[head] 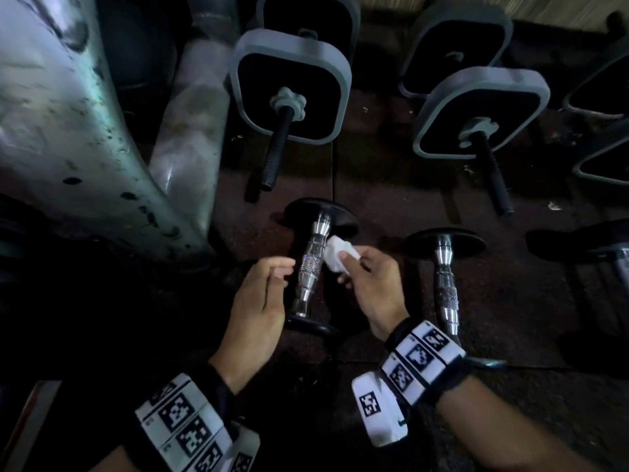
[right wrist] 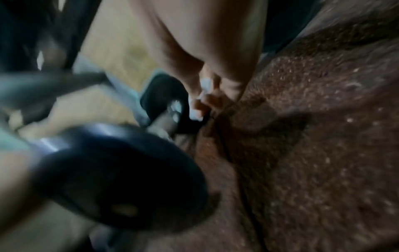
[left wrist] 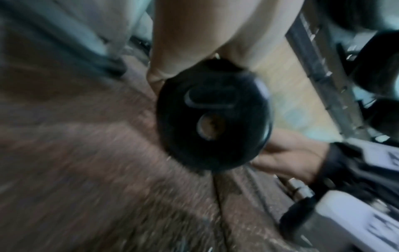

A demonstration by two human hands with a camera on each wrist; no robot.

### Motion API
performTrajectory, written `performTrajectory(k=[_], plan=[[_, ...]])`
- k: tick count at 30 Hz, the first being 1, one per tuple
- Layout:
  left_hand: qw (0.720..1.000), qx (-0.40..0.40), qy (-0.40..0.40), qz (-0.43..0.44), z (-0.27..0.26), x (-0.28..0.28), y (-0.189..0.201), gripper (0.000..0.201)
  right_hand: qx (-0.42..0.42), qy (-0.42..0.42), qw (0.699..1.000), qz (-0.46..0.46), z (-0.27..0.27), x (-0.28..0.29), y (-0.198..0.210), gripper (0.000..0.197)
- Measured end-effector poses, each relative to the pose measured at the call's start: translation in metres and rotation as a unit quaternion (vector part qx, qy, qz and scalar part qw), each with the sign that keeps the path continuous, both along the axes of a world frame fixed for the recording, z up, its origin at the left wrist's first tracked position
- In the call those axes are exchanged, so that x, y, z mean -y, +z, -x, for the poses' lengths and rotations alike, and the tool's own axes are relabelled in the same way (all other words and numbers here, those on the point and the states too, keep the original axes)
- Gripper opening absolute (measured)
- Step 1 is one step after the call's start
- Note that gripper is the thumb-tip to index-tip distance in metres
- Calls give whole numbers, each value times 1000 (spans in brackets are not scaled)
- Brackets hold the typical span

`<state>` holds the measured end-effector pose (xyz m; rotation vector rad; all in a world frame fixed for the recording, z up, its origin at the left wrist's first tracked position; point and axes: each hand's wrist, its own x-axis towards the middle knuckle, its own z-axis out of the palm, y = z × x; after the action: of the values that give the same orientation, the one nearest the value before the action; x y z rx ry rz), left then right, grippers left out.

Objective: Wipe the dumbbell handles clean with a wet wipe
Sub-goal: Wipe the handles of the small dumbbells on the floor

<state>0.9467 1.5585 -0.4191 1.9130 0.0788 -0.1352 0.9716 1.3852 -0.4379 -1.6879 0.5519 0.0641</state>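
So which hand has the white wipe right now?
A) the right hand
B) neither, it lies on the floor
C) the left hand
A: in the head view the right hand pinches the crumpled white wipe beside the chrome dumbbell handle, while the left hand is open on the other side and holds nothing.

The floor (head: 374,185) is dark, speckled rubber matting laid in tiles, with seams visible between them. Two chrome-handled dumbbells lie directly on it: the near-left dumbbell (head: 311,264) and, just to its right, a second dumbbell (head: 446,284), both with round black end plates. Farther back, two adjustable dumbbells with grey-rimmed square plates rest on the matting, one at left (head: 289,93) and one at right (head: 480,114), well apart. A pale metal machine leg (head: 68,131) stands on the floor at far left. Small light scraps (head: 554,206) lie on the matting at right.
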Motion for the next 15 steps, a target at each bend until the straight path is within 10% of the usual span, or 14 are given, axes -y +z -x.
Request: performTrajectory(k=[15], plan=[[999, -19, -29, -5, -2, -4, -1, 27, 41, 95, 992, 69, -5, -20, 10, 20]])
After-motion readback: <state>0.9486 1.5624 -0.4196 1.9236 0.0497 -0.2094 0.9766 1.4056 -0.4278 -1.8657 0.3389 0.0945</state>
